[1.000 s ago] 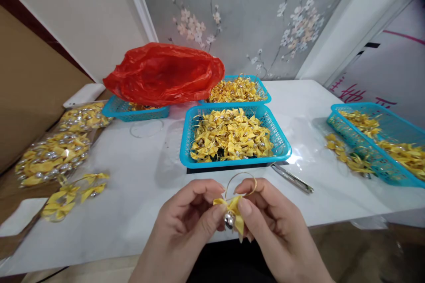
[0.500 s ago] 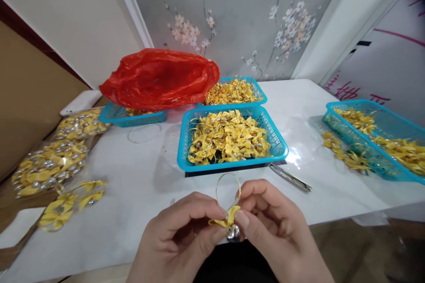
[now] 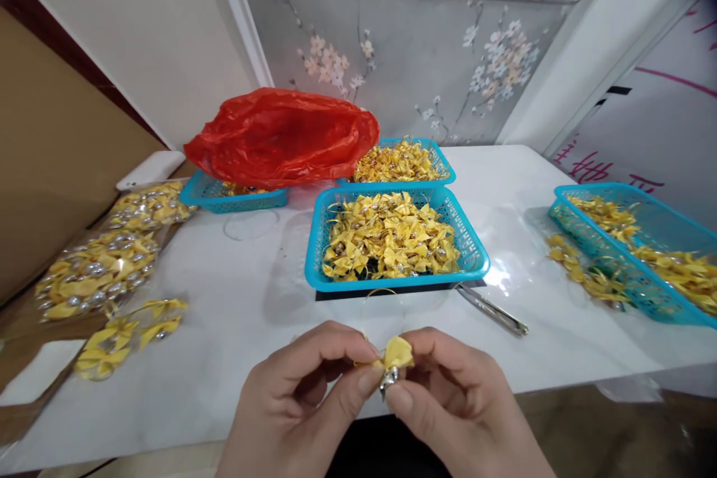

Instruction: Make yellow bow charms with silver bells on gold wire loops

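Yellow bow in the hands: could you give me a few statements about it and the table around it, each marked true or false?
1. Both hands pinch the yellow bow, left hand and right hand. True.
2. A small silver bell hangs under the bow. True.
3. The red plastic bag lies on the floor. False: it rests over a blue basket at the table's far left.
4. The nearest blue basket holds only bare bells. False: it is heaped with yellow bows.
5. Metal tweezers lie on the white table, right of that basket. True.
6. The basket at the right is green. False: it is blue.
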`<state>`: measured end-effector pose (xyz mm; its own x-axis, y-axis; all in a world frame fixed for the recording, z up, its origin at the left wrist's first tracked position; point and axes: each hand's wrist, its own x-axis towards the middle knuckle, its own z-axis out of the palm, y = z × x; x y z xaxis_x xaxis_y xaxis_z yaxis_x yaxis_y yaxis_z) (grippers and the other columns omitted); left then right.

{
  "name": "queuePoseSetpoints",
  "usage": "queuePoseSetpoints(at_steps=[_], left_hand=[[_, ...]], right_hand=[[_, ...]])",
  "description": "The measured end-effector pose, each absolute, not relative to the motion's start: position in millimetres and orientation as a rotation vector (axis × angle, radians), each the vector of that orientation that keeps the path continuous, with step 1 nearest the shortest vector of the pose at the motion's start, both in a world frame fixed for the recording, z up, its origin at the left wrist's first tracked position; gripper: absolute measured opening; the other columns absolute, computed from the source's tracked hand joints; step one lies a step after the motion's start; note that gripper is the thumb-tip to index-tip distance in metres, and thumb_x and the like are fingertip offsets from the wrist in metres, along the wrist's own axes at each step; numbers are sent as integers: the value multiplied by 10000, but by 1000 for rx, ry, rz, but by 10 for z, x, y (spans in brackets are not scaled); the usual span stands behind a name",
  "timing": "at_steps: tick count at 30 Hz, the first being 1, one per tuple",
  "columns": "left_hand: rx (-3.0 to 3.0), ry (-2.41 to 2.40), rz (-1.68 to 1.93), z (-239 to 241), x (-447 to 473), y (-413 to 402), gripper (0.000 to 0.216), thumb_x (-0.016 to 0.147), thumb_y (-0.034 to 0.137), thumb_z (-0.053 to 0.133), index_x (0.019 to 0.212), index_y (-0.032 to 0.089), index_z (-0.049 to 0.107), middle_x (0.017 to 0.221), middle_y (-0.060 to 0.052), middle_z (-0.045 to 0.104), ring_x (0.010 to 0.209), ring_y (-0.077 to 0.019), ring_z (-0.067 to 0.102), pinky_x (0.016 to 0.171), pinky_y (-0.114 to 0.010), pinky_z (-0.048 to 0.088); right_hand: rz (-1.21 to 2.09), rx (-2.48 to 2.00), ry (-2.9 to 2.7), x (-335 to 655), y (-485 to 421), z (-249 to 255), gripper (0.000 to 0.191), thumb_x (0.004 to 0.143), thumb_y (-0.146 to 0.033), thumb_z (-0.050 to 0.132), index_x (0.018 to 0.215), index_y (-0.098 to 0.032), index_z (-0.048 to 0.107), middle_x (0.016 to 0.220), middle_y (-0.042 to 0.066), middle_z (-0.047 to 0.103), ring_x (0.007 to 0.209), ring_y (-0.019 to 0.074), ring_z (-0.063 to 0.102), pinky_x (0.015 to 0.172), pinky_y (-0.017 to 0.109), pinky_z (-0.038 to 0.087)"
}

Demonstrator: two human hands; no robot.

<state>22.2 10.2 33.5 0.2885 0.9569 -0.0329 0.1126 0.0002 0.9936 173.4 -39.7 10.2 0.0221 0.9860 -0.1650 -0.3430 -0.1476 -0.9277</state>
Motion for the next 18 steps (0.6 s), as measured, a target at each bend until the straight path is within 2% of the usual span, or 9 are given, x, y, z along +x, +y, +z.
queuePoseSetpoints(at_steps=[5, 9, 12, 15, 18], left_hand=[[1377, 1042, 829, 318, 170, 140, 71, 811, 261, 722, 743, 265, 742, 696, 35, 703, 665, -133, 638, 619, -155, 527], [1418, 1034, 813, 344, 159, 140, 129, 869, 286, 656, 778, 270, 746, 713, 34, 710, 683, -129, 639, 639, -146, 518], [1460, 1060, 824, 358, 158, 140, 123, 866, 276, 656, 783, 281, 746, 701, 41, 707, 659, -123, 629, 610, -138, 507], [1493, 1095, 844, 373, 168, 148, 102, 842, 265, 675, 778, 280, 753, 689, 39, 705, 639, -129, 621, 584, -146, 503], [1508, 1092, 837, 398, 186, 155, 111, 842, 256, 668, 776, 283, 754, 675, 42, 700, 623, -132, 614, 575, -155, 502]], right_hand=[[1380, -1173, -870, 1700, -392, 61, 232, 796, -418, 711, 848, -192, 695, 712, 11, 581, 667, 137, 498, 567, 239, 392], [1450, -1042, -859, 1743, -372, 91, 251, 777, -418, 738, 853, -190, 664, 738, 6, 607, 681, 130, 513, 639, 245, 420], [1331, -1106, -935, 1867, -345, 88, 248, 825, -445, 691, 905, -212, 666, 788, 15, 627, 706, 139, 540, 633, 234, 434], [1012, -1262, -1083, 1995, -291, 10, 204, 925, -403, 572, 967, -233, 677, 976, 50, 641, 704, 138, 546, 626, 240, 455], [1013, -1212, -1278, 2035, -222, -88, 238, 962, -370, 511, 1111, -245, 648, 1244, 95, 583, 864, 175, 584, 725, 278, 493]])
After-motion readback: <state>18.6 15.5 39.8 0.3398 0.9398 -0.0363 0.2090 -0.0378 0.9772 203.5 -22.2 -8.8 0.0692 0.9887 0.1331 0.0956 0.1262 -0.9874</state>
